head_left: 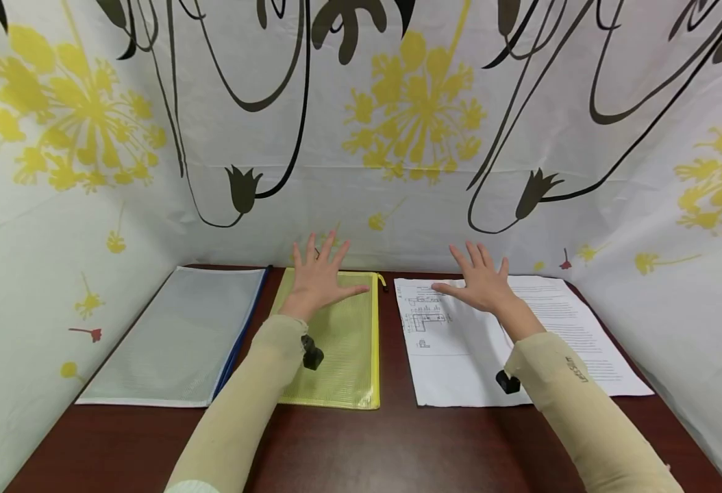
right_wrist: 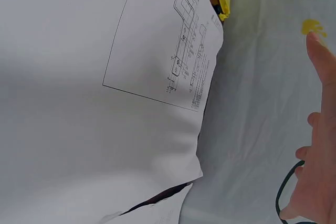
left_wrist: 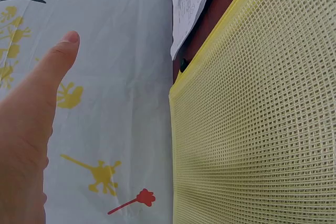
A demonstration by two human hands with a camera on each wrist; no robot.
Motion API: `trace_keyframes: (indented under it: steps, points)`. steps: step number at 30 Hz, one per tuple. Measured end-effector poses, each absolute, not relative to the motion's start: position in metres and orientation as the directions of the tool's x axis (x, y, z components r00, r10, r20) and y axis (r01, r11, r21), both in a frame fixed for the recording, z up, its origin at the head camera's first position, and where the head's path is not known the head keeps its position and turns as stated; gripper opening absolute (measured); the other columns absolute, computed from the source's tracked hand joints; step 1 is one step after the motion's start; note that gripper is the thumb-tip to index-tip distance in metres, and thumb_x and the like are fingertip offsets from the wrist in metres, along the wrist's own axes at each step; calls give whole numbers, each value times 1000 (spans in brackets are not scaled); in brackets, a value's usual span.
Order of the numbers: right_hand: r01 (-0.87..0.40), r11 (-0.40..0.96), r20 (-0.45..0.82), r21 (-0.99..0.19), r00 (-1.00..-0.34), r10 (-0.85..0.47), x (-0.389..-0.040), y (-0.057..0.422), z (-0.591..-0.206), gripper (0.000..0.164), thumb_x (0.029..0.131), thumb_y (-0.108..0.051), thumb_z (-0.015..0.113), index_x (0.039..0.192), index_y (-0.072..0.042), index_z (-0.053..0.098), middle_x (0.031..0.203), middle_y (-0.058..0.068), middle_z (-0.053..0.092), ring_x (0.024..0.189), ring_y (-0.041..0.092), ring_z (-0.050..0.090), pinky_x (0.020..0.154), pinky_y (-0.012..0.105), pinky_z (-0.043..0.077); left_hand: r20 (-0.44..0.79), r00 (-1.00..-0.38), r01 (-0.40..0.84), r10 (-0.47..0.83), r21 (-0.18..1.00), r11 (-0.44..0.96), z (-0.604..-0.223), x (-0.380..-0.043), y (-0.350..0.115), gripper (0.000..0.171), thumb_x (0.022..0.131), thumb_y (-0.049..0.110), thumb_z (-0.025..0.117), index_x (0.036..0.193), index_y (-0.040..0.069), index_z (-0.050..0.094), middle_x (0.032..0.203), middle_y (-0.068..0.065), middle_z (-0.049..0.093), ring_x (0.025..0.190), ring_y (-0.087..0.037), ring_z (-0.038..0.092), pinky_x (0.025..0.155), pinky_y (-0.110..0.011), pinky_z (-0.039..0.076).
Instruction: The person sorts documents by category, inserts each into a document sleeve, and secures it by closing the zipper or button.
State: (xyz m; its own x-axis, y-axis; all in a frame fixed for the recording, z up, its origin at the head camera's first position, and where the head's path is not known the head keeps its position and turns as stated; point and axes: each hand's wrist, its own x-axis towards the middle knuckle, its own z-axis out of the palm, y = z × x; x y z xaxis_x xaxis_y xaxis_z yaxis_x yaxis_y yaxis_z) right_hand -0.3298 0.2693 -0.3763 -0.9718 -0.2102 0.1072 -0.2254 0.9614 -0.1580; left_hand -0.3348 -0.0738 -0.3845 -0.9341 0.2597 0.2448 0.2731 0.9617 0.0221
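My left hand (head_left: 319,279) is held out over the yellow mesh zipper pouch (head_left: 342,356), fingers spread and straight, holding nothing. In the left wrist view its thumb (left_wrist: 55,64) stands apart from the pouch's mesh (left_wrist: 252,119). Over the printed papers (head_left: 453,373) my right hand (head_left: 483,286) is likewise spread, with nothing in it. The right wrist view shows a technical drawing on one sheet (right_wrist: 152,61), and the right hand (right_wrist: 317,145) beyond the paper's edge. A second sheet (head_left: 589,356) with lines of text lies to the right.
A clear mesh pouch (head_left: 170,342) with a blue zipper lies at the left of the dark brown table (head_left: 392,445). A white cloth (head_left: 361,198) printed with flowers hangs behind and at both sides. Small black cameras sit at the left wrist (head_left: 312,352) and right wrist (head_left: 508,381).
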Motion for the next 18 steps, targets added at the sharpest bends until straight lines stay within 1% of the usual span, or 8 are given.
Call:
trace_keyframes:
  steps: [5,10,18]
  points:
    - [-228,960,111,-161,-971,-212,-330,271,-377,104,85,-78,52,162,-21,11,167,20,6,154,44,1,112,80,-5,247,-933,276,261,29,961,-383,-334,-76,108,76,91,44,161,32,14,170,-3,4,155,-42,3,121,-71,3]
    - [-233,958,119,-166,-969,-215,-329,273,-377,104,84,-77,54,162,-20,13,167,21,9,153,45,3,113,80,-2,242,-934,272,263,4,962,-381,-333,-78,108,77,91,42,161,32,10,170,-3,4,155,-41,5,122,-70,7]
    - [-233,959,129,-164,-969,-213,-326,275,-375,101,85,-72,58,160,-17,19,165,23,11,152,47,5,114,79,2,253,-931,269,264,-14,963,-379,-332,-81,107,78,90,43,161,29,15,170,-4,10,155,-41,11,123,-67,10]
